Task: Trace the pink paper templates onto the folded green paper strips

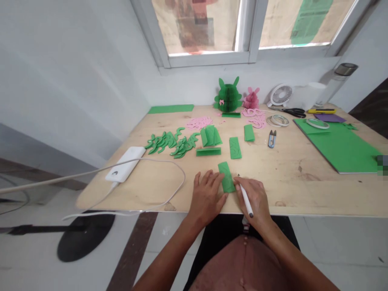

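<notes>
A green paper strip [226, 178] with faint curved lines lies at the front of the table. My left hand [207, 195] rests flat on the wood with fingers apart, its fingertips and thumb at the strip's left edge. A white pen [245, 199] with a dark end is gripped in my right hand [254, 198], beside the strip's right edge; its tip is hidden by my fingers. Just beyond lie another marked green piece [235, 148], a folded green strip [208, 152], a stack of folded green paper [210, 136] and a smaller green piece [249, 133].
Cut green curved pieces [169, 142] lie left of centre, near a white power bank [125, 164] with a cable. Snips [272, 139], tape rolls [279, 120], scissors [291, 112] and green sheets [342, 147] are to the right. Paper figures [228, 97] and a fan [281, 95] stand behind.
</notes>
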Demonstrator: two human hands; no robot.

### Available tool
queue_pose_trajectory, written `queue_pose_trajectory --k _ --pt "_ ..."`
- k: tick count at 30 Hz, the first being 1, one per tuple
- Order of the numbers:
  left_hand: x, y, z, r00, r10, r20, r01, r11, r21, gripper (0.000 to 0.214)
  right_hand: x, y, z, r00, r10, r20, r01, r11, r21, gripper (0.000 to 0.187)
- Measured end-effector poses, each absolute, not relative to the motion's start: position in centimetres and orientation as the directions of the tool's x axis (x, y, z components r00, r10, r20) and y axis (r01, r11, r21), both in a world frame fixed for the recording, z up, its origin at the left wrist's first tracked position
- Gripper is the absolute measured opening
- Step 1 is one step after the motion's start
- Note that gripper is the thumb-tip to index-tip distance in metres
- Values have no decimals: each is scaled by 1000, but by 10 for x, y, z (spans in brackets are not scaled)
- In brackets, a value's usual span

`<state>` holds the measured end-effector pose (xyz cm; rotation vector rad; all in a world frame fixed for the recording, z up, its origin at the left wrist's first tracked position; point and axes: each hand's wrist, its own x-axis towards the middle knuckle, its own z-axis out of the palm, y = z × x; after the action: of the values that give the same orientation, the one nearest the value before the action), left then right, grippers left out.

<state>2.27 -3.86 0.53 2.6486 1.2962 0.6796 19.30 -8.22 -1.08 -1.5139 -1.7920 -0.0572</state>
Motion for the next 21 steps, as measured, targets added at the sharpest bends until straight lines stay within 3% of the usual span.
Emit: queue_pose_trajectory --k 13,21 --pt "25 -46 -6 479 696 535 683 -678 271 21 192 -83 -10 57 777 627 862 278 -423 23" --pt "24 -46 -8 487 681 546 701 -678 221 19 192 -81 -13 45 762 645 867 292 -405 23"
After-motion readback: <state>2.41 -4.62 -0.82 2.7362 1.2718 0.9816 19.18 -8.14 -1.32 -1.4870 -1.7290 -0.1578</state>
